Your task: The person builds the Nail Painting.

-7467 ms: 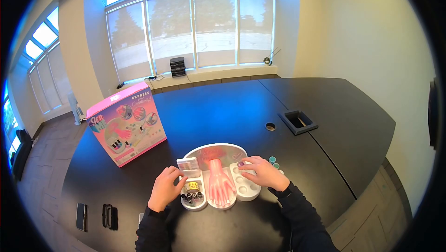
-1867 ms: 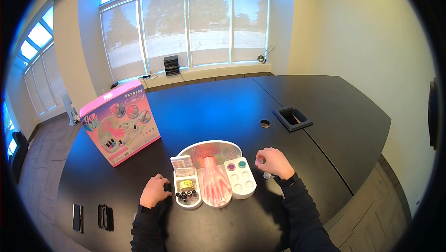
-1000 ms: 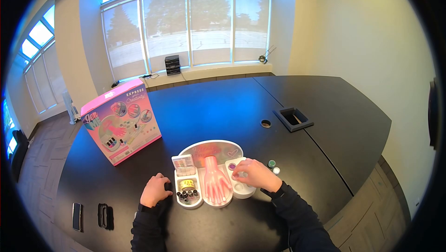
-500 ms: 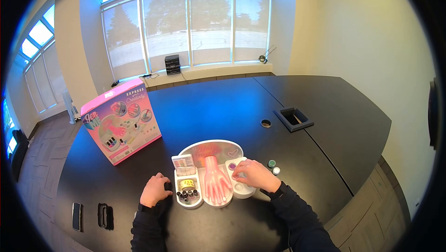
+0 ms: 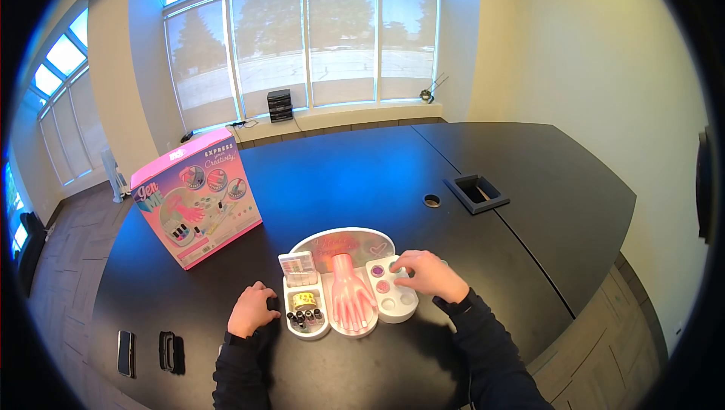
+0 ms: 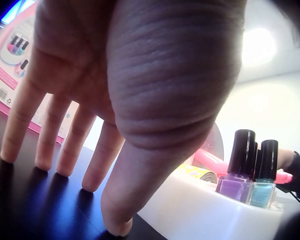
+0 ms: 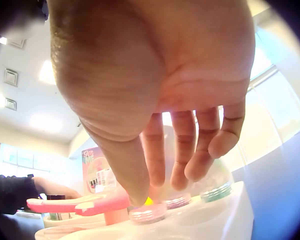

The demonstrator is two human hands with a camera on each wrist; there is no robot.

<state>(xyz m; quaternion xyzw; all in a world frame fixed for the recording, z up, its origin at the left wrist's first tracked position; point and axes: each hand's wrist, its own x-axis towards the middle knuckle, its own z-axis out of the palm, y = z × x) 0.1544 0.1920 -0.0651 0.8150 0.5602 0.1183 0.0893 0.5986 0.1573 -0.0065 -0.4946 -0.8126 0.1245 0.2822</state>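
Fingertips of my left hand rest on the dark table, left of the white tray. My right hand hovers over the tray's right section, fingers loosely bent, gripping nothing visible. Under it, a pink pot sits in a middle-row well and a purple pot behind it. A teal pot is partly covered by the fingers in the head view. A pink model hand lies in the tray's centre.
In the tray's left section are a palette, a yellow roll and several polish bottles. A pink box stands behind at left. A phone and a black object lie at front left.
My right hand has moved back and right from the middle wells, uncovering the pink pot there. It now hides the green and white pots on the table. My left hand has stayed put.
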